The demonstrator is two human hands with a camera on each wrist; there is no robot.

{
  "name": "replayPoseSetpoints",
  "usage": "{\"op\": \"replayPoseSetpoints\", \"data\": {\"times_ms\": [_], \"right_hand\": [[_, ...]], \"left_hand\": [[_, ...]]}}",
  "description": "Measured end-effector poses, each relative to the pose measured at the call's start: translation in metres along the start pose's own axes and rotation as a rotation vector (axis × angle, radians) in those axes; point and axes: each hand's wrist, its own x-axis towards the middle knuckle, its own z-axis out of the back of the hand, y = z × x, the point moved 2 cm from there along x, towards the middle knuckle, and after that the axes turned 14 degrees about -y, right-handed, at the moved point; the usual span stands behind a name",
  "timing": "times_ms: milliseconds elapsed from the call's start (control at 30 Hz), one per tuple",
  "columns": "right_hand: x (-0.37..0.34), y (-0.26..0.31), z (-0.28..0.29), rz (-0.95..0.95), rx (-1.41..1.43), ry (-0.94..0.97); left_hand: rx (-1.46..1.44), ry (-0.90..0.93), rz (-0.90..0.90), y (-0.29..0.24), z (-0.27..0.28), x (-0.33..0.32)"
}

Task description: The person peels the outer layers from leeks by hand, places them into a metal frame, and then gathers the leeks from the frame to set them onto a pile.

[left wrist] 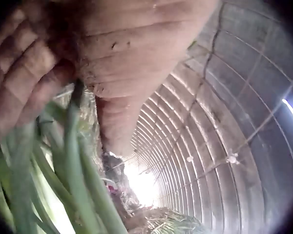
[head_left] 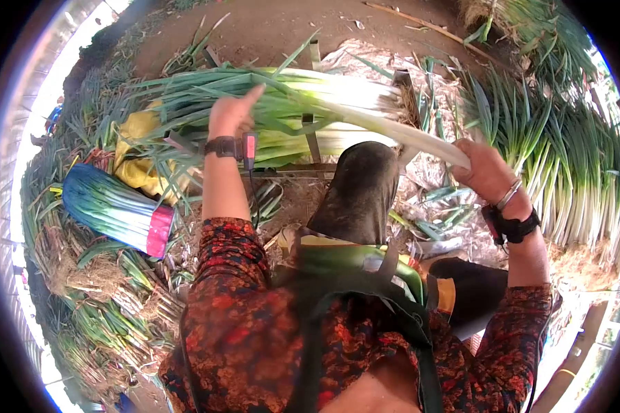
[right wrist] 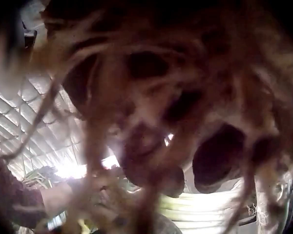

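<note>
A long green onion [head_left: 393, 127] slants across the head view, its thick white end in my right hand [head_left: 486, 168] and its green end running to the upper left. My right hand grips that white end near the root. Blurred pale roots [right wrist: 141, 112] fill much of the right wrist view. My left hand [head_left: 233, 113] is over the green leaves of a heap of green onions [head_left: 358, 89], thumb stretched away from the fingers. In the left wrist view its fingers [left wrist: 27, 73] lie against green leaves [left wrist: 78, 180]. The heap lies across a low metal rack [head_left: 313, 141].
Many green onions [head_left: 530, 124] stand massed at the right. A bundle [head_left: 117, 206] with a pink band lies at the left beside a yellow cloth or bag [head_left: 141, 148]. Loose onions with roots [head_left: 96, 275] spread over the lower left. My knee [head_left: 362, 186] is close to the rack.
</note>
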Motion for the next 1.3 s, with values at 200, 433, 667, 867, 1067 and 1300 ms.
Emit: {"op": "replayPoseSetpoints", "data": {"times_ms": [200, 433, 667, 867, 1067, 1300], "right_hand": [[0.008, 0.015, 0.025, -0.024, 0.069, -0.049], [0.009, 0.032, 0.061, -0.124, 0.147, -0.066], [0.090, 0.012, 0.000, 0.020, 0.136, -0.305], [0.193, 0.019, -0.089, 0.049, 0.256, -0.455], [0.260, -0.044, -0.182, -0.038, 0.026, -0.311], [0.237, -0.072, -0.266, -0.330, -0.245, -0.146]], "left_hand": [[-0.050, -0.145, -0.923, -0.088, -0.017, -0.084], [0.057, -0.078, -1.271, -0.109, -0.087, -0.090], [0.199, -0.131, -1.083, -0.112, -0.012, -0.001], [0.624, -0.588, -1.280, -0.142, 0.068, 0.026], [0.691, -0.387, -1.178, -0.111, -0.031, 0.096], [0.551, 0.047, -0.924, -0.021, -0.162, 0.115]]}}
